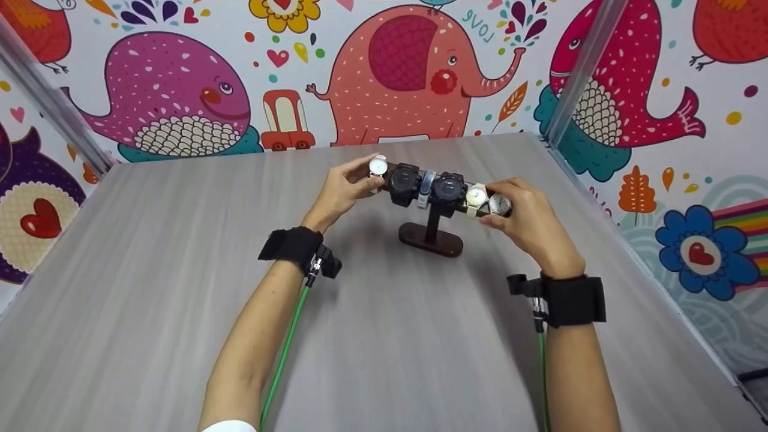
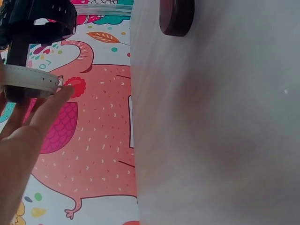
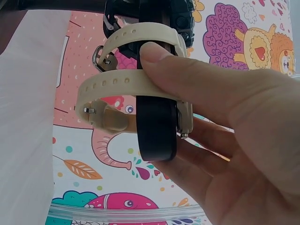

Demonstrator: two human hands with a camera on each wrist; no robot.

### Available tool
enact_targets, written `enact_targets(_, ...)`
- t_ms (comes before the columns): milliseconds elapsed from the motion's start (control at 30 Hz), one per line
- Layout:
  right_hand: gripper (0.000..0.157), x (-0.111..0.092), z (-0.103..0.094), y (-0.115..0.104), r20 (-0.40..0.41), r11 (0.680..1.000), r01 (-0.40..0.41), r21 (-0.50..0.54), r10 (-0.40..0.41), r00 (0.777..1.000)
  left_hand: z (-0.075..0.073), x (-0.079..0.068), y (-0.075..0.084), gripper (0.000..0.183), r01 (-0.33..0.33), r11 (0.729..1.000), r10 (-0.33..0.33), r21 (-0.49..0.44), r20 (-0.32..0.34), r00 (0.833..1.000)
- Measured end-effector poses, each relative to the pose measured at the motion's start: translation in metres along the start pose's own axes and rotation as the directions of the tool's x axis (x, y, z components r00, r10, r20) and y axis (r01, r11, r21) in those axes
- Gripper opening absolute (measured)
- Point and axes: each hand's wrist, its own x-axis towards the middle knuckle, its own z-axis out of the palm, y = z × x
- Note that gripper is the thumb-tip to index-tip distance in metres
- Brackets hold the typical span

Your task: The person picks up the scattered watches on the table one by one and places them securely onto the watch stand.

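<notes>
A dark T-shaped watch stand (image 1: 432,225) carries several watches along its crossbar. My left hand (image 1: 339,195) holds the bar's left end, thumb and fingers around a white watch (image 1: 378,165); its pale strap (image 2: 33,78) encircles the bar in the left wrist view. My right hand (image 1: 531,216) grips the other end beside a silver-faced watch (image 1: 500,204) and a cream watch (image 1: 477,196). In the right wrist view, the right thumb (image 3: 157,54) presses the bar between two cream straps. Two bulky black watches (image 1: 403,180) flank a slim grey-blue one (image 1: 426,187) mid-bar.
The stand's oval base (image 1: 414,237) is close over the grey table (image 1: 150,288). Cartoon-printed walls (image 1: 288,72) with metal corner posts (image 1: 585,72) enclose the back and sides. Green cables (image 1: 285,348) trail from black wrist bands (image 1: 573,300) along both forearms.
</notes>
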Motion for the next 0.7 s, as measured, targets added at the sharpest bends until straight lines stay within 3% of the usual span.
enact_targets(400, 0.05, 0.0, 0.002, -0.001, 0.005, 1.0, 0.003, 0.005, -0.003, 1.0, 0.002, -0.005, -0.009, 0.07, 0.058, 0.987, -0.052, -0.148, 0.047, 0.998)
enact_targets(567, 0.05, 0.0, 0.001, -0.001, 0.003, 1.0, -0.003, 0.007, 0.003, 1.0, -0.001, -0.006, -0.003, 0.075, -0.019, 0.999, 0.022, -0.029, 0.088, 0.996)
enact_targets(700, 0.051, 0.0, 0.0, 0.0, 0.007, 1.0, -0.009, 0.006, 0.009, 1.0, 0.001, -0.004, 0.002, 0.072, -0.091, 0.993, 0.084, 0.077, 0.096, 0.992)
